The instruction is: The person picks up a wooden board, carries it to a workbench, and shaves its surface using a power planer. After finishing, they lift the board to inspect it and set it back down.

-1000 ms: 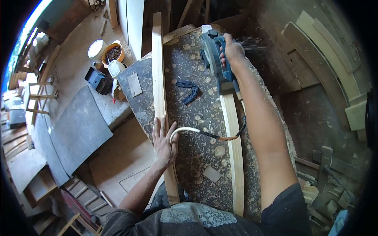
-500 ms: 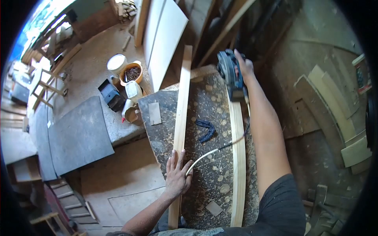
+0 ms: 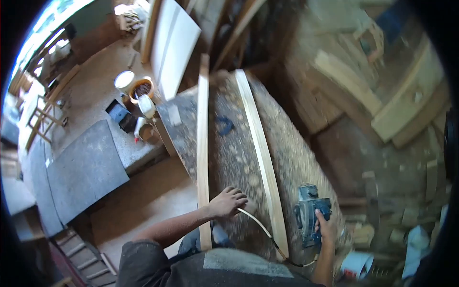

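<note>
My right hand (image 3: pixel 325 227) grips the handle of a dark blue electric planer (image 3: pixel 307 215) at the near right of the workbench (image 3: pixel 303 158). To the planer's left lies a long pale wooden strip (image 3: pixel 262 148). My left hand (image 3: pixel 228 202) is over the bench between this strip and a second wooden strip (image 3: pixel 202 138); my left forearm crosses the second one. The planer's power cord (image 3: pixel 258 222) runs in a loop to my left thumb and fingers, which seem closed on it. What lies under that palm is hidden.
A dark curled piece (image 3: pixel 224 125) and a small flat offcut (image 3: pixel 174 115) lie on the bench. Leftward stand an orange tub (image 3: pixel 152 88), a white-lidded bucket (image 3: pixel 124 80) and a dark sheet (image 3: pixel 88 167). White boards (image 3: pixel 174 48) lean behind. Wood scraps (image 3: pixel 406 119) lie at right.
My right hand has brought the planer from the far end of the right strip back to the near right. My left hand has left the left strip, moving right with the cord. The view has shifted.
</note>
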The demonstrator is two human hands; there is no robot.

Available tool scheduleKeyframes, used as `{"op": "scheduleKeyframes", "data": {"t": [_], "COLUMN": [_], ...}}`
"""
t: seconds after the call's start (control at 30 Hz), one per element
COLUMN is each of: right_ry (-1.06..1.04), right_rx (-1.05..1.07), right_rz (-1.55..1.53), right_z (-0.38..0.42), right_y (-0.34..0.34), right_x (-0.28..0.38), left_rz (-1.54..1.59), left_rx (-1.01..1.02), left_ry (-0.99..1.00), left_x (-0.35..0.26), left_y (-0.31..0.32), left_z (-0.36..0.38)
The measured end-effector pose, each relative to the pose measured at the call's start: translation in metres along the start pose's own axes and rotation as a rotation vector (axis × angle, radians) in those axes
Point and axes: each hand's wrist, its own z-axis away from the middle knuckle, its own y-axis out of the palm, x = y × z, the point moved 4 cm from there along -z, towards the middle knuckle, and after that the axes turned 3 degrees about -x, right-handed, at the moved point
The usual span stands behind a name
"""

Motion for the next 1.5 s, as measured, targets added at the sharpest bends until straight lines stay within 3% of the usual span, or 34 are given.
{"op": "scheduleKeyframes", "data": {"t": [0.07,0.17,0.27,0.33,0.47,0.53,0.57,0.67,0.7,0.77,0.8,0.87,0.93,1.0,1.03,1.07,1.1,1.13,1.2,1.23,1.27,1.33,1.43,1.47,1.5], "right_ry": [0.182,0.319,0.364,0.3,0.224,0.26,0.253,0.222,0.22,0.218,0.237,0.253,0.284,0.321,0.335,0.551,0.783,0.777,0.773,0.772,0.742,0.706,0.786,0.75,0.715], "right_rx": [-0.1,-0.23,-0.259,-0.243,-0.13,-0.097,-0.069,-0.014,-0.013,-0.027,-0.048,-0.099,-0.211,-0.322,-0.345,-0.279,-0.205,-0.204,-0.304,-0.3,-0.356,-0.409,-0.381,-0.435,-0.487], "right_rz": [0.09,0.101,0.038,-0.033,-0.082,-0.057,-0.09,-0.122,-0.128,-0.125,-0.084,-0.071,-0.079,-0.067,-0.071,0.141,0.365,0.379,0.317,0.314,0.294,0.277,0.327,0.257,0.187], "right_z": [0.041,0.118,0.161,0.181,0.201,0.205,0.205,0.205,0.207,0.215,0.223,0.237,0.259,0.284,0.291,0.3,0.316,0.323,0.337,0.341,0.343,0.343,0.339,0.339,0.339], "right_y": [-0.059,-0.118,-0.15,-0.157,-0.157,-0.154,-0.15,-0.149,-0.15,-0.152,-0.156,-0.161,-0.163,-0.167,-0.17,-0.174,-0.179,-0.181,-0.185,-0.184,-0.186,-0.191,-0.202,-0.204,-0.207], "right_x": [-0.065,-0.118,-0.151,-0.164,-0.183,-0.19,-0.19,-0.185,-0.182,-0.172,-0.185,-0.2,-0.195,-0.203,-0.209,-0.199,-0.193,-0.198,-0.217,-0.227,-0.236,-0.235,-0.215,-0.211,-0.208], "left_rz": [0.104,0.366,0.483,0.466,0.473,0.39,0.34,0.365,0.302,0.188,0.37,0.054,0.095,0.058,-0.05,0.027,0.101,0.111,0.526,0.683,0.952,1.134,1.038,0.972,0.862], "left_rx": [0.317,0.457,0.72,0.875,0.958,0.903,0.895,0.891,0.667,0.146,-0.006,-0.401,-0.4,-0.259,-0.279,-0.244,-0.363,-0.366,-0.304,-0.588,-0.603,-0.545,-0.472,-0.522,-0.523], "left_ry": [0.114,0.041,-0.258,-0.295,-0.243,-0.129,-0.172,-0.109,-0.132,-0.551,-0.696,-0.848,-1.075,-1.075,-1.133,-1.153,-1.216,-1.226,-1.077,-0.882,-0.727,-0.473,-0.096,0.122,0.152], "left_x": [-0.057,-0.118,-0.146,-0.162,-0.178,-0.176,-0.166,-0.143,-0.121,-0.044,-0.041,0.019,0.068,0.118,0.108,0.105,0.089,0.099,0.131,0.118,0.11,0.029,-0.093,-0.125,-0.169], "left_y": [0.034,0.072,0.112,0.117,0.131,0.141,0.157,0.133,0.12,0.1,0.06,0.044,0.041,0.066,0.066,0.064,0.059,0.061,0.078,0.073,0.071,0.002,-0.115,-0.146,-0.185], "left_z": [0.005,0.025,0.042,0.041,0.046,0.056,0.069,0.018,-0.014,-0.073,-0.108,-0.153,-0.185,-0.207,-0.211,-0.207,-0.204,-0.2,-0.204,-0.204,-0.21,-0.212,-0.226,-0.237,-0.237]}}
